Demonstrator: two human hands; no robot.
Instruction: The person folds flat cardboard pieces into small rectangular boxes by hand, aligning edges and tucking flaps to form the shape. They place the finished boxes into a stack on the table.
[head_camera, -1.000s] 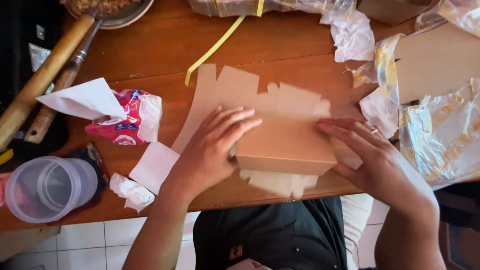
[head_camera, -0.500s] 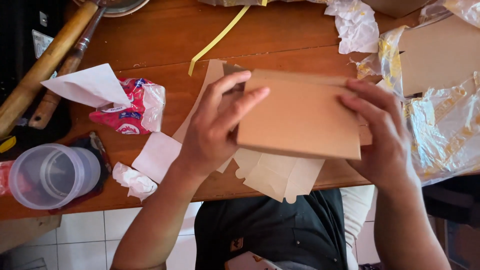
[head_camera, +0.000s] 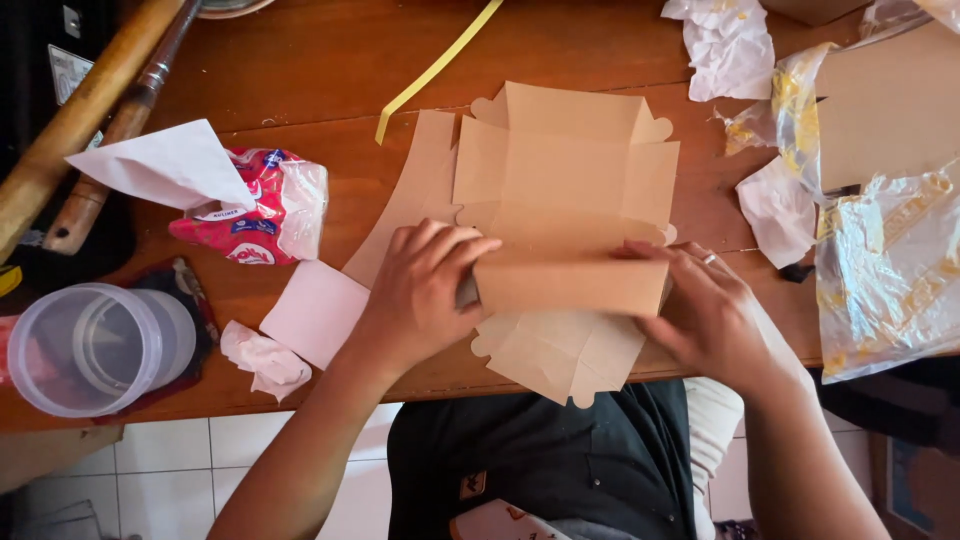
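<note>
Reddish-brown wooden table (head_camera: 300, 60) — daylit, glossy; white tiled floor (head_camera: 180, 460) below — pale grout lines.

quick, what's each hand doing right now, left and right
Left hand: closed on the left end of the folded brown cardboard box.
Right hand: fingers pressed on its right end.

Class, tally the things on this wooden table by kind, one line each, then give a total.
Brown cardboard box blanks: 3
Crumpled white paper: 4
Clear plastic tub: 1
Red snack packet: 1
Yellow strip: 1
Wooden handles: 2
Total: 12
</note>
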